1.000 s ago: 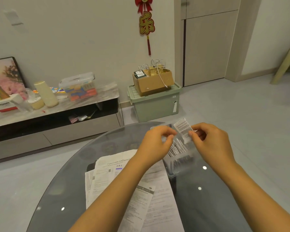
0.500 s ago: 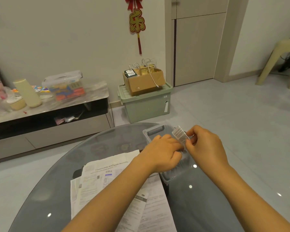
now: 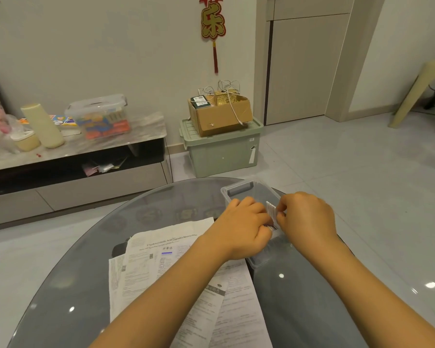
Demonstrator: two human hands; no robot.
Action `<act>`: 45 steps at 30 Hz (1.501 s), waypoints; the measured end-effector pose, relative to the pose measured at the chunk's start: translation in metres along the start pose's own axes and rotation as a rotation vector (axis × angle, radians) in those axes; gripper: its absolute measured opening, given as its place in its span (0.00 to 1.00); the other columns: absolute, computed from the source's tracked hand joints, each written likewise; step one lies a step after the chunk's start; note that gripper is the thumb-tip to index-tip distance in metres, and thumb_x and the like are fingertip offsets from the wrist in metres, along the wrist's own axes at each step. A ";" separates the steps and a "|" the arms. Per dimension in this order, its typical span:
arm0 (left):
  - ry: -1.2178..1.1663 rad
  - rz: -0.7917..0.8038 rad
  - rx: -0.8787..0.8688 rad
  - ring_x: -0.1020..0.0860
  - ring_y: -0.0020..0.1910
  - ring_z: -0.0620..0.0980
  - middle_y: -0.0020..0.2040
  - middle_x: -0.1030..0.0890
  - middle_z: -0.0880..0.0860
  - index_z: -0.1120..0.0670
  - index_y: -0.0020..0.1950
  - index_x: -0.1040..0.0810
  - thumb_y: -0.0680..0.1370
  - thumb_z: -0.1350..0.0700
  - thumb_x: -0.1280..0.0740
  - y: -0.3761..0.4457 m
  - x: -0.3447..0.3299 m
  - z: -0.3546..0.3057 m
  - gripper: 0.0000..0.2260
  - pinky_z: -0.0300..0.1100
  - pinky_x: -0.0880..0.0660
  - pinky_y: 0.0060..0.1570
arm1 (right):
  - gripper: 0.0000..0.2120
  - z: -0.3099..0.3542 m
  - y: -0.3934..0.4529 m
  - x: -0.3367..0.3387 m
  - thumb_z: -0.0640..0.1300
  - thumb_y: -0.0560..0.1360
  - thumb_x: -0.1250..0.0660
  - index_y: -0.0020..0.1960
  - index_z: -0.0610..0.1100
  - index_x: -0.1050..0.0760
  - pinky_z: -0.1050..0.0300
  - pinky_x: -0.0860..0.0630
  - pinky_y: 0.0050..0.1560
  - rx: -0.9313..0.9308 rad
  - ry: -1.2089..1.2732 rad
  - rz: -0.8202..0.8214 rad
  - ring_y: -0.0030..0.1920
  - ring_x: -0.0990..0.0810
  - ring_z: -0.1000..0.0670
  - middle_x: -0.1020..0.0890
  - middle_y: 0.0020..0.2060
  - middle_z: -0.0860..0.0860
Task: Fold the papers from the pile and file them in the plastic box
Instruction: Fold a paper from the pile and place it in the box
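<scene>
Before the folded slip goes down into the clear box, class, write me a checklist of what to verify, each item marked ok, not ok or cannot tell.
1. Both hands hold the folded paper: ok. The left hand and right hand pinch it between them.
2. Paper is over the plastic box: ok, the hands sit above its opening.
3. Box is open, with no lid on it: ok.
4. Room inside the box for this slip: cannot tell, the hands hide most of the inside.
5. Fold is neat and complete: cannot tell, only a narrow edge shows.
6. More sheets wait in the pile of papers on the glass table: ok.
</scene>
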State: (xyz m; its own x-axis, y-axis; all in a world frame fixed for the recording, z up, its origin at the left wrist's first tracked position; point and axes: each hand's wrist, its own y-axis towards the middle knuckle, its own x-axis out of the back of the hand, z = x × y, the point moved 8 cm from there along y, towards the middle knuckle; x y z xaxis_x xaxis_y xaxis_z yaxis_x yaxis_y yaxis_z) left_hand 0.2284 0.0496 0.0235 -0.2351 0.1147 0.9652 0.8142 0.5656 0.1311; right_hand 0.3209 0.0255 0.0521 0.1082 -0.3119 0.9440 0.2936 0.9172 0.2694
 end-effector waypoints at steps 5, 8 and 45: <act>-0.079 -0.060 0.027 0.30 0.56 0.46 0.58 0.23 0.49 0.52 0.62 0.24 0.71 0.45 0.60 -0.002 0.003 0.001 0.32 0.41 0.40 0.61 | 0.10 -0.002 0.007 -0.004 0.47 0.77 0.40 0.51 0.49 0.21 0.60 0.39 0.33 -0.020 -0.144 0.108 0.50 0.24 0.47 0.29 0.45 0.51; -0.086 -0.054 0.035 0.31 0.62 0.46 0.65 0.26 0.48 0.52 0.68 0.28 0.71 0.44 0.61 -0.001 0.002 0.001 0.34 0.40 0.42 0.62 | 0.09 -0.012 0.011 -0.013 0.49 0.76 0.37 0.50 0.48 0.20 0.58 0.32 0.40 -0.078 0.004 0.224 0.49 0.23 0.45 0.27 0.51 0.48; -0.084 -0.021 0.523 0.40 0.70 0.44 0.71 0.35 0.43 0.44 0.71 0.34 0.82 0.48 0.50 -0.168 0.013 0.004 0.18 0.41 0.52 0.70 | 0.05 0.054 -0.063 -0.005 0.43 0.75 0.36 0.49 0.51 0.24 0.59 0.27 0.44 0.327 0.508 0.222 0.37 0.28 0.58 0.25 0.44 0.55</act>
State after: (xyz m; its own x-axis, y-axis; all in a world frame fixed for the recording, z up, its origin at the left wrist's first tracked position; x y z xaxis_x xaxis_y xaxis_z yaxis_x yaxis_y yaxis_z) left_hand 0.0864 -0.0409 0.0129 -0.3078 0.1514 0.9393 0.4406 0.8977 -0.0003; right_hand 0.2504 -0.0176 0.0412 0.5933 -0.1104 0.7973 -0.0840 0.9766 0.1978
